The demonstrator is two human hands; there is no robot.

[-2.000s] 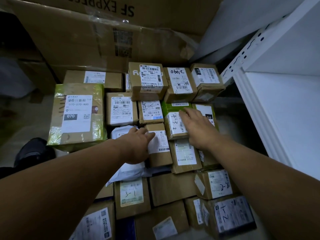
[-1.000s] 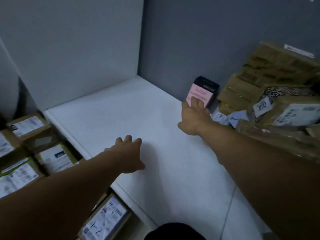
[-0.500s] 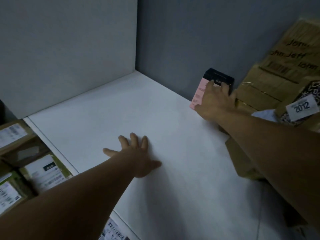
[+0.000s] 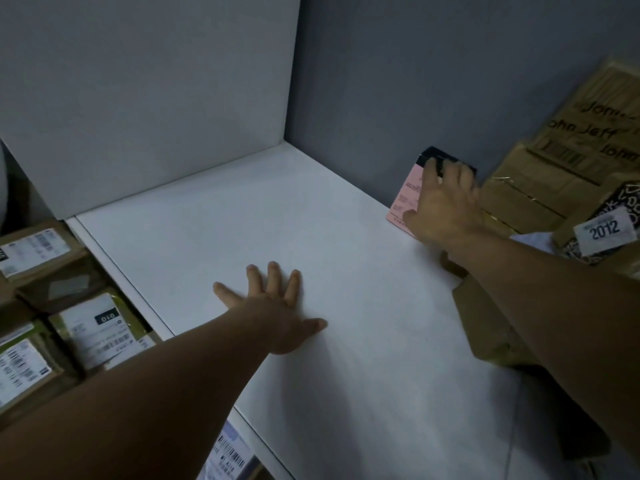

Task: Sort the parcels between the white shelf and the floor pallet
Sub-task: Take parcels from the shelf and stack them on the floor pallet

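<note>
A small pink box with a black top (image 4: 408,190) stands upright against the grey back wall on the white shelf (image 4: 242,209). My right hand (image 4: 445,206) grips it, fingers over its black top and thumb low on the pink face. My left hand (image 4: 277,310) rests flat on the bare shelf board, fingers spread, holding nothing. Brown cardboard parcels (image 4: 540,188) are piled on the shelf just right of the pink box. More labelled parcels (image 4: 93,327) lie lower down at the left, beyond the shelf's edge.
A white side panel (image 4: 145,98) closes the shelf on the left. A parcel tagged 2012 (image 4: 606,230) sits in the right-hand pile, and a flat brown parcel (image 4: 485,323) lies under my right forearm. The shelf's front edge (image 4: 138,292) runs diagonally at the lower left.
The view swung from the floor parcels to the shelf. My right hand reached the pink box and closed over its top. My left hand settled flat on the shelf board.
</note>
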